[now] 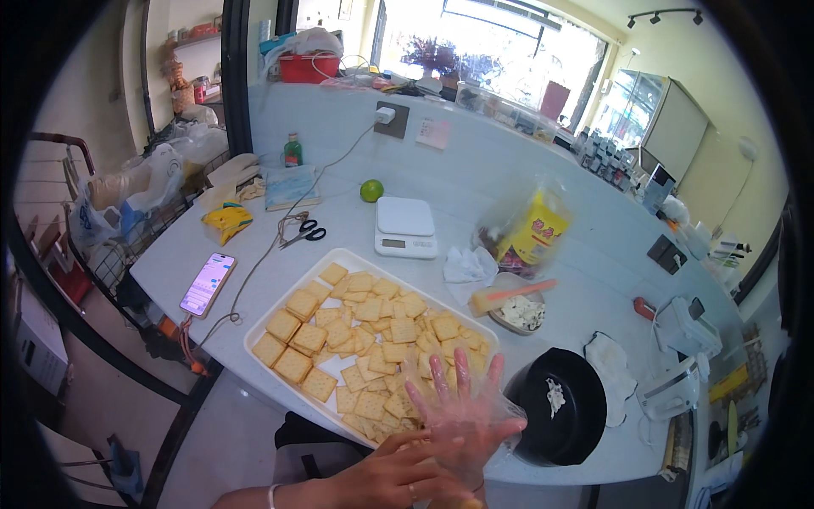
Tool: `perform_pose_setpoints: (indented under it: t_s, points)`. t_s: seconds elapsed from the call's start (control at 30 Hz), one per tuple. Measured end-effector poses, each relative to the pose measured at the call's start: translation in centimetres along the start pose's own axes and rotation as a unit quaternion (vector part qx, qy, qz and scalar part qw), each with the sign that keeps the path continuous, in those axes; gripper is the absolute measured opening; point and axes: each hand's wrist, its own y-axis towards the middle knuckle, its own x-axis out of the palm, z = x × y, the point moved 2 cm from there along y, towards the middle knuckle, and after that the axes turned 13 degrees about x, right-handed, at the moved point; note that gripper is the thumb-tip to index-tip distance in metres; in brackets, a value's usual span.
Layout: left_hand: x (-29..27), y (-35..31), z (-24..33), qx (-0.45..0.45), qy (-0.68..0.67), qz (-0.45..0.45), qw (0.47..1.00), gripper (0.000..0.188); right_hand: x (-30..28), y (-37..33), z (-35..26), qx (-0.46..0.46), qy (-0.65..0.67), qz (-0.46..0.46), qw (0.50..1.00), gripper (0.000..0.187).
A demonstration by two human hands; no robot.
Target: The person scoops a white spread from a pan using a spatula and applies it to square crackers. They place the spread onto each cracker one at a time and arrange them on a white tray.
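My right hand wears a clear, loose plastic glove, its palm turned up and fingers spread, with nothing in it. Against its wrist, my left hand is bare and has its fingers closed on the glove's cuff. Under and beyond the gloved fingers lies a white tray of square crackers, stacked at the left and loosely spread elsewhere. Just right of the gloved hand stands a black pot with a little white stuff on its bottom. Beyond it, a spatula rests across a bowl of white lumps.
Behind the tray are a white kitchen scale, a green lime and black scissors. A phone and its cable lie at the left. A yellow bag stands at the back; a white cloth lies right of the pot.
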Motion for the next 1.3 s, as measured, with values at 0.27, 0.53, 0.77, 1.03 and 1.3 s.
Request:
perform_pose_setpoints:
  t_s: [0.27, 0.53, 0.77, 1.03, 1.3]
  points:
    - [2.9, -1.3, -2.6, -0.051, -0.089, -0.033, 0.994, 0.050, 0.8, 0.7, 0.3, 0.038, 0.012, 0.030, 0.999, 0.079]
    - [2.9, -1.9, -2.1, -0.058, -0.168, -0.109, 0.978, 0.048, 0.6, 0.8, -0.9, 0.063, 0.185, -0.059, 0.979, 0.087]
    - [-4.6, 0.0, -2.1, -0.099, 0.240, -0.013, 0.966, 0.044, 0.1, -1.8, -1.5, 0.171, -0.110, 0.022, 0.979, 0.077]
    - [-3.7, 0.3, -1.6, -0.099, 0.359, -0.068, 0.926, 0.039, 1.2, -3.2, 0.4, 0.152, -0.362, 0.097, 0.915, 0.033]
    - [-3.4, -0.1, -2.4, -0.093, 0.316, -0.036, 0.944, 0.037, 0.2, -3.2, 0.2, 0.116, -0.343, 0.076, 0.929, 0.030]
